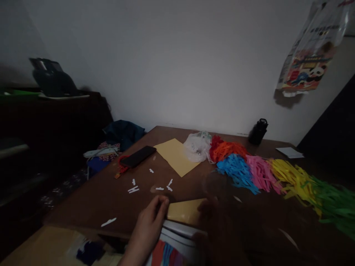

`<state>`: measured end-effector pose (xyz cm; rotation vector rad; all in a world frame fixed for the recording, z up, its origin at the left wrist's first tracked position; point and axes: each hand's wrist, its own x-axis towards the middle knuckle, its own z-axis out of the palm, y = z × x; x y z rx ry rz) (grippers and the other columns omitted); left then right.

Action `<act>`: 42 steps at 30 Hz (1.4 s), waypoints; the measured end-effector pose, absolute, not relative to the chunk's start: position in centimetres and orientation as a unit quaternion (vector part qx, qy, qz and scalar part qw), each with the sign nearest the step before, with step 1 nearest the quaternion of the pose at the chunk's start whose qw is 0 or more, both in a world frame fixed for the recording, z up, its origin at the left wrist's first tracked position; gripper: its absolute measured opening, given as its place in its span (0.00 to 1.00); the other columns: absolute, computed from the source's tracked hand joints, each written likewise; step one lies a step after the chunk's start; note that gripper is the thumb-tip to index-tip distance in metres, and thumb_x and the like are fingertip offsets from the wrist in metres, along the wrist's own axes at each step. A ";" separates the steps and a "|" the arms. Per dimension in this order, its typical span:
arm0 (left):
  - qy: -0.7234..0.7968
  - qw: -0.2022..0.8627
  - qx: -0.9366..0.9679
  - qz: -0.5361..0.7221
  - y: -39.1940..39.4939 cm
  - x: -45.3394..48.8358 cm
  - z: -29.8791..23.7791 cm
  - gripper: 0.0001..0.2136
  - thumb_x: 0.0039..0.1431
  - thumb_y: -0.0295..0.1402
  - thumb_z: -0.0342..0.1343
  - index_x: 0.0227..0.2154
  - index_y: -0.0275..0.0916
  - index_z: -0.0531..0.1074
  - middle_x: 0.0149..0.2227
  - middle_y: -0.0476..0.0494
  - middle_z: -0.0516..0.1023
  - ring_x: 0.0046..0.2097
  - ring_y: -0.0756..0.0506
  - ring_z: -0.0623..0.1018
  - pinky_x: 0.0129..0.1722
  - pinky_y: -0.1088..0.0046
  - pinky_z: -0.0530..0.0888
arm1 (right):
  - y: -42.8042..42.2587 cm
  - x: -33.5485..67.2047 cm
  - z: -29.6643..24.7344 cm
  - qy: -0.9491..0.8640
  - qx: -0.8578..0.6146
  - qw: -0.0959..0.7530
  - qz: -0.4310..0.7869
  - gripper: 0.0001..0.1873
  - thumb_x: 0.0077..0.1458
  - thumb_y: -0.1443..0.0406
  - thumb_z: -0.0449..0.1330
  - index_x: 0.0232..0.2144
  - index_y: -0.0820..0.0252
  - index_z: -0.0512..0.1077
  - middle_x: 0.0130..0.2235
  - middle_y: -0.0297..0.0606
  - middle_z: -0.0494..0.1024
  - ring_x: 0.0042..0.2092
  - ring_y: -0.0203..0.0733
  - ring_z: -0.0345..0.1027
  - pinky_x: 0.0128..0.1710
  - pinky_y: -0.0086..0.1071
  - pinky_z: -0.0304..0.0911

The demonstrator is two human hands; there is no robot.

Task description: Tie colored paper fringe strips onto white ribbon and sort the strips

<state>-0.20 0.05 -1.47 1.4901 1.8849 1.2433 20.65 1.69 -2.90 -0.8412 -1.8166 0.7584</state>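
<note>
At the table's near edge, my left hand (153,218) is closed, thumb against fingers, at the left end of a slightly shiny tan piece (183,212) that looks like paper or card. My right hand (213,221) is dark and blurred at that piece's right end; its fingers are hard to make out. Just below lies a white, layered edge (180,229), and under it a thing with red, blue and purple stripes (168,253). Several small white paper scraps (159,188) lie scattered beyond my left hand.
On the brown table (91,201) lie a dark phone (138,156) with a red cord (123,166), a tan sheet (174,157), a clear plastic bag (197,147) and fringed paper bundles (235,171) in several colours. A black object (258,132) stands by the wall; a printed bag (310,62) hangs at right.
</note>
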 end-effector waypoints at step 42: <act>0.435 0.259 0.766 0.395 -4.4 9.6 1.8 0.08 0.59 0.30 0.56 0.36 0.49 0.79 0.36 0.50 0.82 0.39 0.48 0.82 0.39 0.82 0.76 | -4.1 29.6 1.0 -0.801 -0.396 0.406 0.193 0.15 0.46 0.78 0.63 0.30 0.57 0.65 0.31 0.30 0.70 0.33 0.36 0.64 0.32 0.26 0.58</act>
